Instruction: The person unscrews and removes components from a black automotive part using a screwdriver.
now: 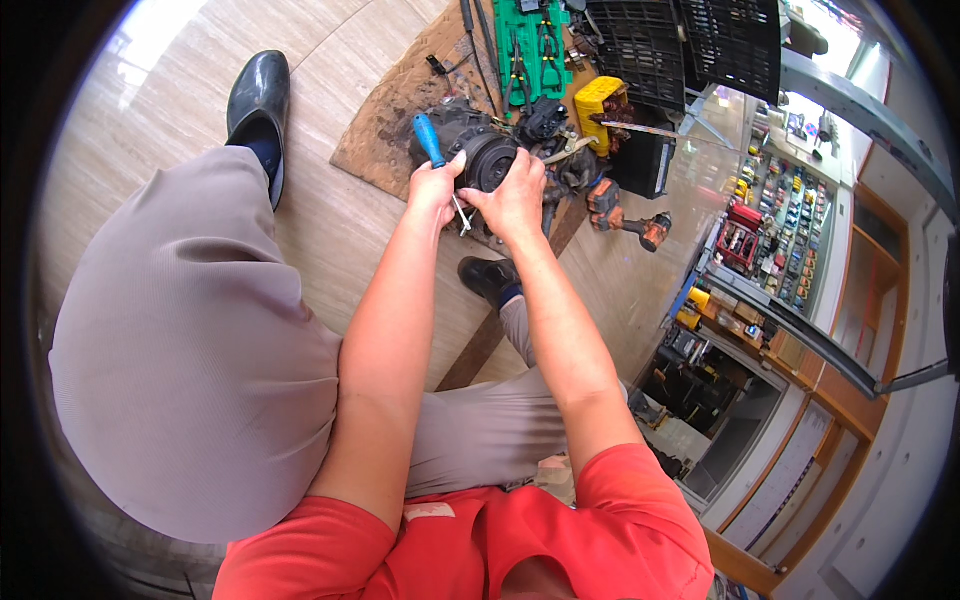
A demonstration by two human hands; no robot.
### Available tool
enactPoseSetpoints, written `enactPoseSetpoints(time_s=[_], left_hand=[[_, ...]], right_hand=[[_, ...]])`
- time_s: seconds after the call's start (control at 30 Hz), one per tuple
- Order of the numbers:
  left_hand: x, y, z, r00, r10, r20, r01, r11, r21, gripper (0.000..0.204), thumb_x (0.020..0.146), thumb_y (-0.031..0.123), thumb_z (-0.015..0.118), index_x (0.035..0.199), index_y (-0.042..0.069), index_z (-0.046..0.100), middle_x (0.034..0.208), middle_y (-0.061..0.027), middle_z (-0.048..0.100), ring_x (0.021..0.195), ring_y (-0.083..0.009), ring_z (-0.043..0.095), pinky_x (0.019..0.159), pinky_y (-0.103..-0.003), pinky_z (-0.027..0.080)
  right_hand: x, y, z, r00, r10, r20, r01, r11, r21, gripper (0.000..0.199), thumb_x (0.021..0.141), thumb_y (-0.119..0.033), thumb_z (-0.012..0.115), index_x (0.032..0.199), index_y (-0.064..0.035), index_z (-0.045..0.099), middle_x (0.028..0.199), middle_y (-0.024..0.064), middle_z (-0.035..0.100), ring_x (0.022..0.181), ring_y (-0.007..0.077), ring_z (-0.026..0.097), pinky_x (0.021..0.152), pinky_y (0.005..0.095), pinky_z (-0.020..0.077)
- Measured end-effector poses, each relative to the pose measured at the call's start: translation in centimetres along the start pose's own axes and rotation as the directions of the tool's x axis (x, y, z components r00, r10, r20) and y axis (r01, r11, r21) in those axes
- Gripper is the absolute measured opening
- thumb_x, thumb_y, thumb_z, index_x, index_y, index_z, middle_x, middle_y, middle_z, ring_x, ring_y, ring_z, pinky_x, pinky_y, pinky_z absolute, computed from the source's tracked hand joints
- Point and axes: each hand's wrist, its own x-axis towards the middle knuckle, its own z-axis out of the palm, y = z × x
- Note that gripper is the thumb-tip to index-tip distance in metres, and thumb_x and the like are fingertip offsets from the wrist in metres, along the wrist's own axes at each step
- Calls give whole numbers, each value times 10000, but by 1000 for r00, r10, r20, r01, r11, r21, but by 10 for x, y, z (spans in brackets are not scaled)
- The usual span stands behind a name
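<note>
A dark, greasy machine part with a round black pulley [491,163] stands on a brown board [375,140] in front of me. My left hand [432,192] is closed around a screwdriver [428,138]. Its blue handle sticks up past my fingers, and a thin metal shaft shows below them, beside the pulley. My right hand [513,200] grips the pulley's near right edge, fingers over the far side and thumb toward my left hand. The fingertips of both hands are partly hidden.
Pliers lie in a green tool case [533,60] beyond the part. To the right are a yellow basket [597,103], black crates [640,45] and an orange-black cordless power tool [608,207]. My boots [258,95] flank the work. Stocked shelves line the far right.
</note>
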Motion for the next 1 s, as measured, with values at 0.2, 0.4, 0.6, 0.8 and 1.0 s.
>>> enactPoseSetpoints(time_s=[0.2,0.4,0.6,0.8,1.0], left_hand=[[0,3,-1,1000,-22,-2,22,999,47,254,971,180,664,1148,27,564,966,-130,682,708,-266,696,529,-428,601],[-1,2,1,1000,-4,2,4,1000,-16,286,940,190,717,1096,24,544,923,-111,646,658,-249,654,469,-425,584],[-4,2,2,1000,-10,3,10,1000,-11,282,945,193,711,1087,20,539,955,-119,640,663,-257,656,482,-444,599],[5,-2,-3,1000,-5,-7,5,1000,-12,292,940,202,719,1090,25,540,946,-114,638,655,-250,653,481,-442,597],[2,-1,-1,1000,-11,8,11,1000,-7,303,940,205,719,1099,22,537,945,-115,639,661,-257,654,485,-447,598]], right_hand=[[2,-1,1,1000,19,-8,-19,1000,5,1095,575,-289,958,1405,61,336,1319,265,445,1246,451,467,1067,480,426],[4,4,2,1000,-11,-16,12,999,31,1074,560,-281,959,1375,78,359,1293,269,449,1232,447,471,1063,478,425],[6,9,3,999,-34,-24,35,999,40,1072,544,-294,966,1352,90,375,1268,264,457,1218,443,473,1057,475,426],[8,8,-1,998,-66,-9,66,997,30,1060,541,-309,969,1335,93,394,1254,266,474,1210,437,487,1045,472,433],[8,11,0,997,-71,-20,71,997,28,1067,544,-317,969,1339,97,392,1256,268,476,1210,433,489,1044,468,433]])
